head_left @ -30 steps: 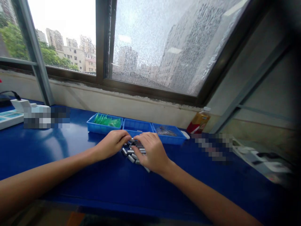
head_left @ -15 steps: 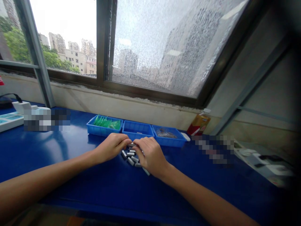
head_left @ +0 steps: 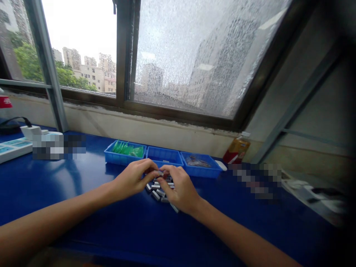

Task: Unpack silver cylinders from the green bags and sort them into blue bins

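Observation:
Small silver metal blocks [head_left: 160, 193], several of them, lie loosely on the blue table just below and between my hands. One small silver piece [head_left: 160, 173] is raised above the pile, pinched between the fingertips of both hands. My left hand [head_left: 138, 175] is closed on its left end, thumb and fingers together. My right hand [head_left: 180, 189] closes on the same piece from the right and covers part of the pile. The fingers hide most of the piece, so its details do not show.
Behind my hands stand three joined blue trays: one with green plastic bags [head_left: 128, 149], a middle tray [head_left: 164, 152] with a small pale piece, one with clear bags [head_left: 197, 161]. A bottle [head_left: 237, 149] stands by the wall. A power strip [head_left: 16, 147] lies left.
My fingertips have come together, and the small silver piece now shows between them, slightly raised. The whole view has shifted a little with my head.

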The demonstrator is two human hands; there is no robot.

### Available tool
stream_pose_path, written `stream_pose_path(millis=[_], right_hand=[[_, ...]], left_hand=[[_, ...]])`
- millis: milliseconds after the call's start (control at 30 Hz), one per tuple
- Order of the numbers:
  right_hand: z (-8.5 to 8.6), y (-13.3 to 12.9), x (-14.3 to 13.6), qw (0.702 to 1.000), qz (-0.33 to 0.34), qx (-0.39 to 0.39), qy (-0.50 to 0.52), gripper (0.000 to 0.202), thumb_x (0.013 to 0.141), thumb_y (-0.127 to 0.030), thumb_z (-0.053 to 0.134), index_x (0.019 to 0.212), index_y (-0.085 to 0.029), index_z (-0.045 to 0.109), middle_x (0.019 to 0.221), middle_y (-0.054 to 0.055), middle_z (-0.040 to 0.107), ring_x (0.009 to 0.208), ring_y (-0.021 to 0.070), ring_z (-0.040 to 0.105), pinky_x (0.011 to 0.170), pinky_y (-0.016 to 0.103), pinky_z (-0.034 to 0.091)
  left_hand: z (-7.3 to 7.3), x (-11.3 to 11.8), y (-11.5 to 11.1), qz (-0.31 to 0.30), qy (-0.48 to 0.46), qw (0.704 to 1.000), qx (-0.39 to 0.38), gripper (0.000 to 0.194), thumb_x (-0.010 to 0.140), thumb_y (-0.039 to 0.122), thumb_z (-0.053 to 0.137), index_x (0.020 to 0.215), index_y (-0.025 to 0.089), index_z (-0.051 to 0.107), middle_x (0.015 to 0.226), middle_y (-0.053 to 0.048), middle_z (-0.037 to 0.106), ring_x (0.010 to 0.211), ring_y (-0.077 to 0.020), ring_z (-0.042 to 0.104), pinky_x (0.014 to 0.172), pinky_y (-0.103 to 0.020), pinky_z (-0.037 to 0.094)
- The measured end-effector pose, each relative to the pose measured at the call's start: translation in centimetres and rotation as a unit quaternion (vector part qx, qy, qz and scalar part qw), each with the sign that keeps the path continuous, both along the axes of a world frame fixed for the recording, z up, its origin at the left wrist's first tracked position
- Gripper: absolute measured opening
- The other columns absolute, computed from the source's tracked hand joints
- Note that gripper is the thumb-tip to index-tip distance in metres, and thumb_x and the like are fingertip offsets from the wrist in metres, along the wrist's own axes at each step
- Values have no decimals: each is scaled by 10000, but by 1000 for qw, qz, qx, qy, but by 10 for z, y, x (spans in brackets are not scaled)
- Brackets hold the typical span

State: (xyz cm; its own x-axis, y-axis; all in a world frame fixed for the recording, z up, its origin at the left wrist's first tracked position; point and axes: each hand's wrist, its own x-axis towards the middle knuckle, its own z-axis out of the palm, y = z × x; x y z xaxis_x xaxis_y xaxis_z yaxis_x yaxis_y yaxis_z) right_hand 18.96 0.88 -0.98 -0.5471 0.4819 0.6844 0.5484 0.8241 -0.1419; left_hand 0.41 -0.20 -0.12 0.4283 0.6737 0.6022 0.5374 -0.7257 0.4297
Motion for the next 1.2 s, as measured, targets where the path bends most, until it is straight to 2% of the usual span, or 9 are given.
stream_pose_path(millis=[67,200,367,467,667,800,900,1067,1200], right_hand=[[1,-1,0,1000,7,19,4,133,822,-267,519,902,-162,531,753,33,604,705,161,542,657,285,366],[6,6,6,999,11,48,-18,112,849,-241,468,859,-163,547,756,46,598,708,163,530,668,297,374],[10,37,28,993,-114,33,-1,121,828,-257,492,806,-165,569,834,73,578,832,204,520,740,334,397],[6,57,42,986,-167,8,4,109,795,-254,523,752,-173,583,826,69,561,839,210,520,760,347,409],[2,66,48,984,-172,-51,9,137,791,-244,505,717,-176,598,811,50,551,825,192,532,776,348,416],[7,56,41,986,-166,-7,-10,114,798,-242,508,784,-173,597,846,67,560,857,210,513,772,367,409],[10,38,30,992,-126,13,-28,125,801,-251,521,867,-167,586,883,82,570,902,228,499,790,383,396],[8,8,7,997,3,30,-72,254,742,-293,609,954,-168,548,946,84,591,962,243,490,816,390,371],[4,3,3,996,40,64,-50,111,792,-219,543,890,-167,539,849,62,612,835,196,527,737,341,382]], left_hand=[[0,1,0,10,2,1000,-8,142,864,241,462,827,151,566,769,-19,621,706,-123,561,643,-229,419],[3,1,1,19,58,997,-36,218,890,289,415,855,151,580,768,-23,615,714,-134,567,660,-244,431],[7,-17,1,-5,242,968,-64,230,839,289,498,1032,188,571,1059,-73,527,956,-203,541,849,-320,419],[8,-25,2,-13,307,946,-107,204,802,241,530,998,212,575,1098,-62,497,930,-207,557,810,-313,439],[9,-22,1,-5,330,939,-92,122,816,243,479,893,206,566,944,-49,566,821,-207,579,697,-296,444],[11,-21,1,17,294,954,-58,130,820,244,455,878,191,559,888,-48,607,795,-204,588,677,-287,426],[11,-18,2,53,232,970,-42,116,822,238,439,833,180,539,802,-29,614,719,-181,578,636,-269,403],[4,-3,2,59,61,992,-97,176,865,274,391,780,164,499,641,19,550,594,-125,513,543,-221,347],[0,4,0,34,3,990,-134,264,896,310,350,737,156,493,638,24,547,600,-111,510,558,-219,349]])
